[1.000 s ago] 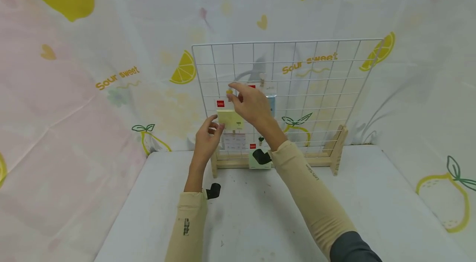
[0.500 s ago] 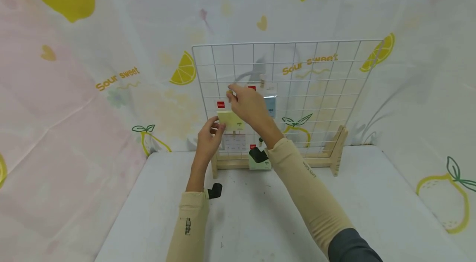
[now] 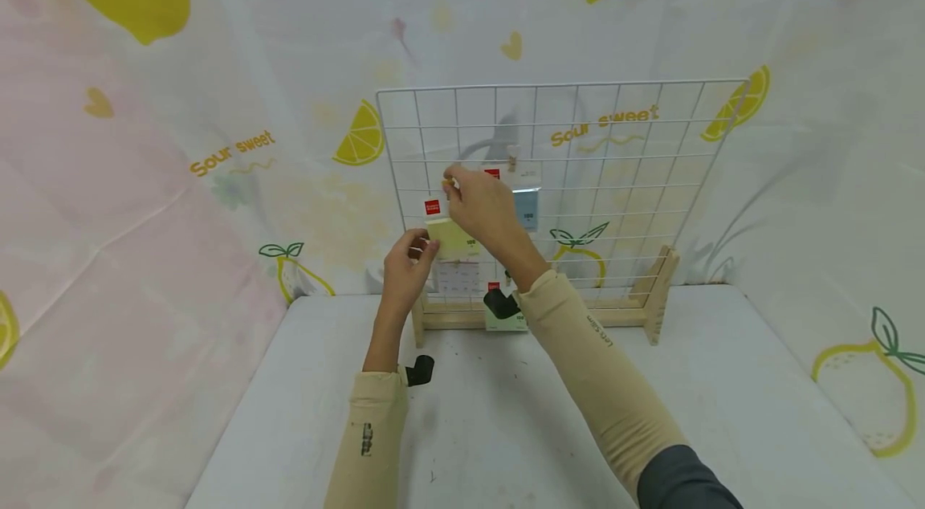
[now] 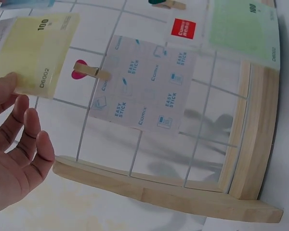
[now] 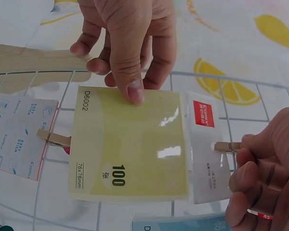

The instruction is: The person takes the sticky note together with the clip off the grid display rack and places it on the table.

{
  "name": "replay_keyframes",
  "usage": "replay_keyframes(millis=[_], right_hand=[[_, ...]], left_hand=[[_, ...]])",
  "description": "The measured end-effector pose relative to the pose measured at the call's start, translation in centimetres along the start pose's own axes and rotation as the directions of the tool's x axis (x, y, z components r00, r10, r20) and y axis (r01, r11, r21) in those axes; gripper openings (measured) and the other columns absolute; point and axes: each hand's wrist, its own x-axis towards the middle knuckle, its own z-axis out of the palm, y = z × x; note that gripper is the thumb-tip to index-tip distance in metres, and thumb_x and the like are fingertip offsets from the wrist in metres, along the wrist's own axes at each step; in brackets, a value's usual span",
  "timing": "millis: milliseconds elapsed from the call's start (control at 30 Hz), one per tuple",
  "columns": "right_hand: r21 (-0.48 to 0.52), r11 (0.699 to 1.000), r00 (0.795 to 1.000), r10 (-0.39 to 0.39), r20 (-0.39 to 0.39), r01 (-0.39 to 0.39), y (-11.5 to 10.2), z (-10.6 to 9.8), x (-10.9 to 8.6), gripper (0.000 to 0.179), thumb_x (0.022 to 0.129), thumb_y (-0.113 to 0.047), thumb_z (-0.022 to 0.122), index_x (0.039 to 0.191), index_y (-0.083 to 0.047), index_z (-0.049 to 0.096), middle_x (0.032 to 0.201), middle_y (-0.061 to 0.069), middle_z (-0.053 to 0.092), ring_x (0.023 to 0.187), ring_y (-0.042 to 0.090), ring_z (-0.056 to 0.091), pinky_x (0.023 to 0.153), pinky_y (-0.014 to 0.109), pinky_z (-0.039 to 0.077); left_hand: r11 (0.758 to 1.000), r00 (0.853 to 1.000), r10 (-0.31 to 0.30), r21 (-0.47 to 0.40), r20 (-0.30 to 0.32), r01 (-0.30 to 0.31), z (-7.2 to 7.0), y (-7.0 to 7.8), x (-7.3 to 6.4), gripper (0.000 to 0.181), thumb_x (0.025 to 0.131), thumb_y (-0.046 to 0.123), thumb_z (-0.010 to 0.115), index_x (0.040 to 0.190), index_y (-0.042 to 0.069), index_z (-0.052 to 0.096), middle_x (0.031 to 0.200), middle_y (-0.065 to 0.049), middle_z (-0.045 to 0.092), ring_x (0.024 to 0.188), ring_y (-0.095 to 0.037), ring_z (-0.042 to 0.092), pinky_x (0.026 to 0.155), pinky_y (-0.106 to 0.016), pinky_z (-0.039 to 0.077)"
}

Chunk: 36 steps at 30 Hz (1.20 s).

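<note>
A yellow sticky-note pack [image 5: 135, 144] in a clear sleeve with a red label lies against a white wire grid [image 3: 564, 84]. My left hand [image 3: 406, 272] pinches its edge, thumb [image 5: 135, 89] on the front face. At the pack's white header, my right hand [image 5: 274, 168] pinches a small wooden clothespin [image 5: 224, 147] between thumb and index finger. The clothespin's tip overlaps the header. Its other end is hidden by the fingers. Beneath the yellow pack, a pale printed sheet [image 4: 139, 86] hangs from another clothespin [image 4: 92, 70] with a pink decoration.
A blue pack [image 3: 527, 209] hangs right of the yellow one, partly behind my right hand. Lower down hangs a green pack [image 4: 243, 31]. Wooden feet [image 3: 659, 300] hold the grid upright on a white table [image 3: 462, 429], with a lemon-print cloth [image 3: 289, 75] behind.
My right hand's fingers have drawn closer together at the clothespin, and the hand has dropped slightly. The left hand and yellow pack have barely shifted.
</note>
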Motion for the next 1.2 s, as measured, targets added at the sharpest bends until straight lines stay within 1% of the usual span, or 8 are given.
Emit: replay_keyframes(millis=[200,367,433,500,700,833,967,1200], right_hand=[[-0.013,1.000,1.000,0.011,0.008,-0.011,-0.4,-0.3,0.1,0.021,0.100,-0.021,0.057,0.117,-0.012,0.066,0.080,0.003,0.067,0.055,0.016,0.044,0.045,0.026,0.030],[-0.016,1.000,1.000,0.002,-0.004,-0.002,-0.5,-0.5,0.1,0.018,0.099,-0.019,0.060,0.113,-0.012,0.068,0.065,0.003,0.059,0.051,0.015,0.038,0.045,0.025,0.027],[-0.006,1.000,1.000,-0.004,-0.012,0.004,-0.4,-0.5,0.1,0.015,0.098,-0.018,0.061,0.110,-0.012,0.069,0.063,0.004,0.057,0.049,0.015,0.036,0.045,0.025,0.026],[0.001,1.000,1.000,-0.012,-0.027,0.012,-0.3,-0.4,0.2,0.013,0.098,-0.017,0.062,0.107,-0.012,0.070,0.066,0.004,0.061,0.050,0.015,0.038,0.046,0.026,0.027],[0.008,0.999,0.996,-0.042,-0.077,0.043,0.0,0.0,0.3,0.011,0.096,-0.014,0.064,0.100,-0.011,0.073,0.086,0.004,0.072,0.060,0.017,0.050,0.049,0.027,0.035],[0.022,0.997,0.990,-0.073,-0.124,0.077,0.2,0.1,0.1,0.010,0.094,-0.010,0.065,0.097,-0.010,0.074,0.086,0.004,0.072,0.061,0.018,0.052,0.049,0.028,0.037],[0.024,0.994,0.981,-0.098,-0.168,0.103,0.4,0.4,0.1,0.009,0.093,-0.009,0.066,0.094,-0.010,0.075,0.084,0.004,0.072,0.060,0.018,0.052,0.049,0.029,0.038],[0.064,0.992,0.968,-0.088,-0.236,0.106,0.5,0.4,0.3,0.011,0.091,-0.007,0.067,0.092,-0.011,0.077,0.086,0.003,0.074,0.058,0.016,0.052,0.048,0.028,0.036]], left_hand=[[0.999,0.999,-0.028,-0.030,-0.016,0.027,-0.2,0.1,0.0,0.021,0.094,0.015,0.069,0.110,0.001,0.065,0.093,-0.016,0.063,0.088,-0.032,0.062,0.080,-0.041,0.050],[0.995,0.998,-0.062,-0.077,-0.007,0.061,-0.4,0.2,0.1,0.021,0.095,0.016,0.069,0.111,0.003,0.065,0.096,-0.015,0.063,0.088,-0.029,0.060,0.078,-0.038,0.049],[0.992,0.997,-0.078,-0.102,-0.003,0.077,-0.5,0.3,0.1,0.021,0.095,0.016,0.068,0.111,0.003,0.065,0.097,-0.015,0.063,0.089,-0.028,0.059,0.077,-0.037,0.048],[0.987,0.996,-0.093,-0.128,0.004,0.093,-0.5,0.4,0.1,0.021,0.095,0.016,0.068,0.112,0.003,0.064,0.098,-0.015,0.062,0.089,-0.027,0.058,0.076,-0.036,0.047],[0.980,0.991,-0.131,-0.149,0.031,0.134,-0.5,0.3,-0.1,0.020,0.097,0.017,0.065,0.113,0.006,0.062,0.100,-0.013,0.059,0.090,-0.024,0.054,0.076,-0.034,0.045],[0.976,0.989,-0.143,-0.159,0.044,0.149,-0.4,0.2,-0.1,0.021,0.097,0.016,0.065,0.115,0.005,0.061,0.102,-0.013,0.058,0.091,-0.022,0.053,0.077,-0.032,0.044],[0.975,0.989,-0.139,-0.166,0.050,0.145,-0.4,0.2,-0.2,0.023,0.097,0.016,0.065,0.116,0.004,0.060,0.105,-0.015,0.058,0.093,-0.023,0.052,0.076,-0.033,0.043],[0.975,0.987,-0.150,-0.154,0.065,0.158,-0.6,0.6,-0.2,0.021,0.098,0.018,0.063,0.115,0.006,0.060,0.106,-0.015,0.058,0.091,-0.022,0.053,0.071,-0.030,0.044]])
